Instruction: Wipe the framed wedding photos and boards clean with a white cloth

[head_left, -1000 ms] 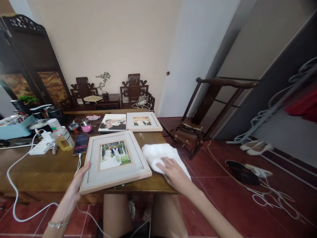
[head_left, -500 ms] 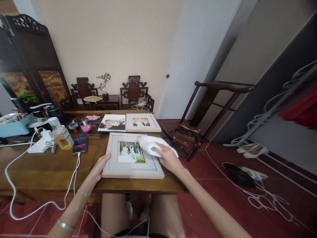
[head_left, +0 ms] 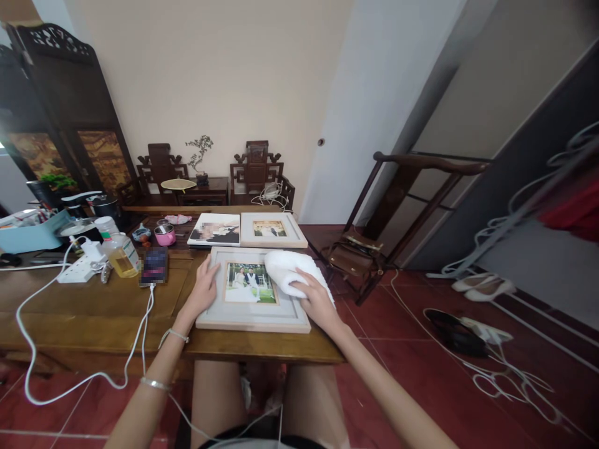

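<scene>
A picture frame [head_left: 255, 322] with a pale wooden border and a photo of two people lies flat near the table's front edge. My left hand [head_left: 204, 288] grips its left edge, thumb over the pale mat and fingers along the side. My right hand [head_left: 318, 299] is closed around a bunched white cloth [head_left: 285, 269], pressed on the right part of the frame, where it covers the upper right corner. Behind stand a second framed photo [head_left: 294, 232] and, beside it on the left, a flat photo panel [head_left: 213, 232].
On the wooden table [head_left: 107, 312] to the left are a phone [head_left: 153, 267] on a white cable, a bottle of yellow liquid [head_left: 122, 257], a power strip [head_left: 77, 268], a pink cup [head_left: 165, 234] and a blue box [head_left: 35, 234]. A wooden chair [head_left: 397, 231] stands at right.
My left hand has moved up along the frame's left edge, with its thumb now further over the front. The cloth stays on the right side under my right hand. The view shifts slightly.
</scene>
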A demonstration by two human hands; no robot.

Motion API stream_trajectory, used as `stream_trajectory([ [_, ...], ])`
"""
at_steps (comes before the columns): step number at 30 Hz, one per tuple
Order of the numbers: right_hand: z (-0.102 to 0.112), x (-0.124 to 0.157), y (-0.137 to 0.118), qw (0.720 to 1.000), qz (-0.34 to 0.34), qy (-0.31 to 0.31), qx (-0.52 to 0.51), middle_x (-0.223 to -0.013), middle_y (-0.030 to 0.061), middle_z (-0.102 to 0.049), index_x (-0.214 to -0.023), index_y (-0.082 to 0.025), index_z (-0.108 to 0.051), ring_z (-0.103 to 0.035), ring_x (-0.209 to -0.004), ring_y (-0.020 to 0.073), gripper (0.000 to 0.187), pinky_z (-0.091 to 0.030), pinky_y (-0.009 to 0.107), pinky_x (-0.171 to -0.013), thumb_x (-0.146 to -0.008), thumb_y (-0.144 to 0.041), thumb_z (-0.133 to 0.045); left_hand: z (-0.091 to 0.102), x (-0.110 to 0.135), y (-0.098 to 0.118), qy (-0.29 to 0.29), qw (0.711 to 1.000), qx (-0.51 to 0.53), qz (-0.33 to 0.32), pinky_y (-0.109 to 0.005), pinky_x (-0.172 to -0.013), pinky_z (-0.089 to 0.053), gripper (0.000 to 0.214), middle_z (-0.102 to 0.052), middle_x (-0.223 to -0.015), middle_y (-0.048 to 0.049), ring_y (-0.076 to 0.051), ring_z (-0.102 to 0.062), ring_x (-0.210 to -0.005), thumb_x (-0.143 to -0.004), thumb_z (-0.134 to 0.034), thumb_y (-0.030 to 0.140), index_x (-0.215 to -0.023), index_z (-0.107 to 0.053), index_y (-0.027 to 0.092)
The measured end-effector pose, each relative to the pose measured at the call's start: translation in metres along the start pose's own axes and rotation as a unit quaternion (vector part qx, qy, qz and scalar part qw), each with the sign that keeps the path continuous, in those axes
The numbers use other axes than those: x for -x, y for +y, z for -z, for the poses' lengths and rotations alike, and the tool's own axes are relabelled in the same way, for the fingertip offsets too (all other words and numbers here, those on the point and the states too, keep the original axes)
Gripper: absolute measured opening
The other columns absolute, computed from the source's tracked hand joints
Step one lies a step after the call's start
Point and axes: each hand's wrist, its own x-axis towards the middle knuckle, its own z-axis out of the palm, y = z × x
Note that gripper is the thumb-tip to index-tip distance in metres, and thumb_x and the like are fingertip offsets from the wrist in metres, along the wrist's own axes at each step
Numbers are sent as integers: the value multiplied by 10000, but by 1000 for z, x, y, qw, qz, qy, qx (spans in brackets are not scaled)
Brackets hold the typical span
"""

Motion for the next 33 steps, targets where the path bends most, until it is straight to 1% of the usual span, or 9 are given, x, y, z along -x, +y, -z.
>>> stream_trajectory([
  [6, 3, -2, 6, 1000, -13, 27, 4, -1183, 110, -623, -988, -189, -688, -490, -1220, 266, 502, -447, 454, -969, -628, 0, -394, 1, 5, -5, -32, 999, 36, -16, -439, -1153, -192, 553, -351, -1479, -94, -203, -249, -1396, -756, -372, 54, -1279, -517, 165],
  [9, 8, -21, 9, 998, -27, 45, 29, -1232, 103, -593, -1051, -191, -669, -486, -1218, 258, 523, -427, 427, -992, -655, 0, -386, -1, 5, -8, -37, 999, 27, -17, -426, -1158, -191, 537, -367, -1472, -101, -198, -240, -1402, -787, -359, 71, -1300, -498, 151],
  [12, 9, -52, 7, 995, -26, 53, 79, -1322, 117, -526, -1098, -163, -652, -393, -1291, 272, 533, -355, 437, -1049, -661, 10, -402, -3, 4, -11, -49, 999, -3, -14, -453, -1154, -200, 499, -378, -1463, -120, -217, -236, -1402, -834, -350, 119, -1316, -481, 134],
  [14, 3, -73, 3, 993, -20, 2, 120, -1360, 119, -493, -1162, -152, -622, -342, -1320, 284, 574, -303, 465, -1071, -660, 27, -409, -4, 3, -13, -61, 998, -31, -13, -468, -1151, -205, 481, -379, -1458, -148, -240, -238, -1400, -861, -345, 159, -1320, -473, 98],
  [16, -7, -88, -3, 984, -19, -91, 151, -1362, 102, -497, -1231, -182, -581, -350, -1311, 288, 618, -296, 482, -1059, -673, 31, -423, -4, 1, -14, -72, 996, -58, -16, -474, -1149, -208, 477, -377, -1455, -167, -255, -244, -1398, -877, -337, 187, -1321, -465, 69],
  [19, -22, -98, -12, 968, -34, -176, 174, -1382, 92, -482, -1266, -228, -556, -361, -1298, 301, 623, -306, 492, -1032, -694, 2, -467, -4, 0, -12, -87, 992, -87, -20, -483, -1147, -210, 490, -375, -1457, -166, -271, -237, -1399, -878, -385, 246, -1331, -453, 74],
  [24, -23, -88, -20, 960, -40, -199, 191, -1390, 109, -472, -1261, -218, -566, -336, -1313, 316, 571, -269, 508, -1039, -735, -21, -467, -6, 0, -15, -85, 991, -96, -36, -488, -1150, -210, 507, -389, -1447, -172, -278, -219, -1403, -864, -391, 220, -1342, -438, 55],
  [28, 4, -59, -39, 958, 22, -234, 165, -1321, 112, -537, -1201, -209, -609, -370, -1294, 305, 528, -255, 508, -1055, -728, -25, -461, -11, 2, -25, -61, 995, -56, -52, -489, -1147, -225, 559, -417, -1428, -162, -253, -239, -1399, -800, -347, 62, -1352, -432, 83],
  [33, 41, -8, -81, 958, 48, -259, 117, -1277, 96, -568, -1176, -223, -617, -393, -1283, 282, 556, -241, 489, -1087, -678, -22, -475, -15, 4, -33, -41, 998, -1, -51, -477, -1152, -219, 589, -417, -1433, -130, -233, -265, -1391, -768, -359, 28, -1340, -454, 132],
])
